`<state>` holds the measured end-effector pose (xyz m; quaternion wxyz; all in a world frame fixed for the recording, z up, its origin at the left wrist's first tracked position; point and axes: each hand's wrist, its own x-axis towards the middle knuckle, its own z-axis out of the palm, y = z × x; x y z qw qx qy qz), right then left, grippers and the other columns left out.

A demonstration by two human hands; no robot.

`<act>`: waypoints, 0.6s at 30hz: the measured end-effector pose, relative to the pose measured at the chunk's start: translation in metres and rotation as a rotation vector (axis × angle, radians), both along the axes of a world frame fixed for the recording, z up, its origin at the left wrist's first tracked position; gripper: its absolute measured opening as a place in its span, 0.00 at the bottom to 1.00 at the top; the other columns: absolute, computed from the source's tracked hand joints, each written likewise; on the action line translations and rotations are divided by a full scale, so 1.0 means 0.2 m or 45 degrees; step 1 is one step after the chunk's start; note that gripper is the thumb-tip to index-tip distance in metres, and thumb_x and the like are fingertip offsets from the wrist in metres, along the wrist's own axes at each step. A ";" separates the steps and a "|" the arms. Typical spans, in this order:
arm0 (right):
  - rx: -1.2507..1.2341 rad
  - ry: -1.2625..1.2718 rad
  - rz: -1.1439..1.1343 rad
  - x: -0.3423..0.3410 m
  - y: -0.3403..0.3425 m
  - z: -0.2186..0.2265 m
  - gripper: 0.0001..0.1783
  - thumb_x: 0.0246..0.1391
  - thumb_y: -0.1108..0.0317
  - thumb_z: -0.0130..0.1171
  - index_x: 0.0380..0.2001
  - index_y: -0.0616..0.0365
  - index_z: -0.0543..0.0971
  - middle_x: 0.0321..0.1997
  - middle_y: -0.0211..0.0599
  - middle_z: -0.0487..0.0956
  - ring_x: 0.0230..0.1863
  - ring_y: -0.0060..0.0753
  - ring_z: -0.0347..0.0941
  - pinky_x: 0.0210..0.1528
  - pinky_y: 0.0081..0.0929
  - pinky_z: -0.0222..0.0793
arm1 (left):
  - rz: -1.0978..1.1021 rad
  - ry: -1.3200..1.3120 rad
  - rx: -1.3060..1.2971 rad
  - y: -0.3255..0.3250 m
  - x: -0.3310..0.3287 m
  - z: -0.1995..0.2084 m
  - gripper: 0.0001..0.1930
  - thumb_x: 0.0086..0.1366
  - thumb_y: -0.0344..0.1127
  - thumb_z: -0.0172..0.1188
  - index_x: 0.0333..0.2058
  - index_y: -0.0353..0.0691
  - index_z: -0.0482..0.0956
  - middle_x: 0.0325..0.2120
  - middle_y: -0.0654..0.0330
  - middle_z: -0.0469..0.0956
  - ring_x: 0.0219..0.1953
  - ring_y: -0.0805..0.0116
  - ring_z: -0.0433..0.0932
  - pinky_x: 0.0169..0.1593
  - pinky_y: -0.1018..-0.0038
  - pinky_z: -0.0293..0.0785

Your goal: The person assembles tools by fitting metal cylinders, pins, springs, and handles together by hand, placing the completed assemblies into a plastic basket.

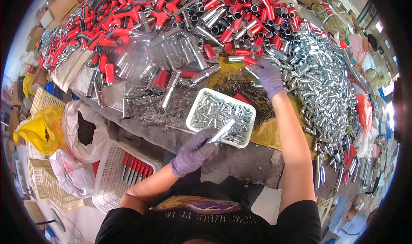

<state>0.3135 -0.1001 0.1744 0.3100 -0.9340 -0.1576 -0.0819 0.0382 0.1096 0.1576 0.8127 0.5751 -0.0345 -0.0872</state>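
Observation:
My left hand (195, 153), in a purple glove, is wrapped round a shiny chrome tube (225, 130). The tube slants up over the near edge of a white plastic tub (192, 111). Many small silver metal pins (219, 111) fill that tub. Farther off to the right, my right hand (271, 77), gloved the same way, reaches to the edge of the metal heap. Its fingers are bent together beside a red-and-chrome tube (249, 60); what they grip is hidden. Another short chrome tube (256, 84) lies by the palm.
Red handles (124, 14) and chrome tubes are heaped across the back. Small silver parts (326, 85) pile up at right. A yellow cloth (266, 134) lies beside the tub. At lower left stand a white basket (105, 179) of red-and-metal rods and a yellow bag (45, 128).

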 end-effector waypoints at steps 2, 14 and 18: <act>0.507 0.217 -0.035 -0.03 -0.04 0.03 0.19 0.53 0.53 0.57 0.39 0.58 0.77 0.32 0.43 0.79 0.32 0.37 0.75 0.35 0.32 0.70 | 0.079 0.050 -0.014 0.03 -0.02 0.00 0.18 0.65 0.42 0.53 0.51 0.42 0.67 0.23 0.64 0.71 0.18 0.80 0.65 0.19 0.84 0.58; 0.807 0.428 -0.488 -0.23 -0.22 0.16 0.21 0.57 0.51 0.53 0.39 0.60 0.73 0.20 0.33 0.77 0.13 0.22 0.71 0.13 0.18 0.62 | 0.135 0.178 -0.034 0.07 0.00 0.00 0.16 0.66 0.45 0.51 0.48 0.42 0.69 0.19 0.65 0.69 0.14 0.80 0.63 0.17 0.84 0.55; 0.982 0.485 -0.469 -0.25 -0.18 0.23 0.19 0.57 0.50 0.53 0.34 0.57 0.73 0.18 0.33 0.76 0.11 0.22 0.68 0.09 0.18 0.58 | 0.075 0.142 -0.046 0.09 -0.01 -0.02 0.19 0.67 0.48 0.50 0.49 0.41 0.69 0.19 0.65 0.69 0.15 0.80 0.64 0.18 0.83 0.56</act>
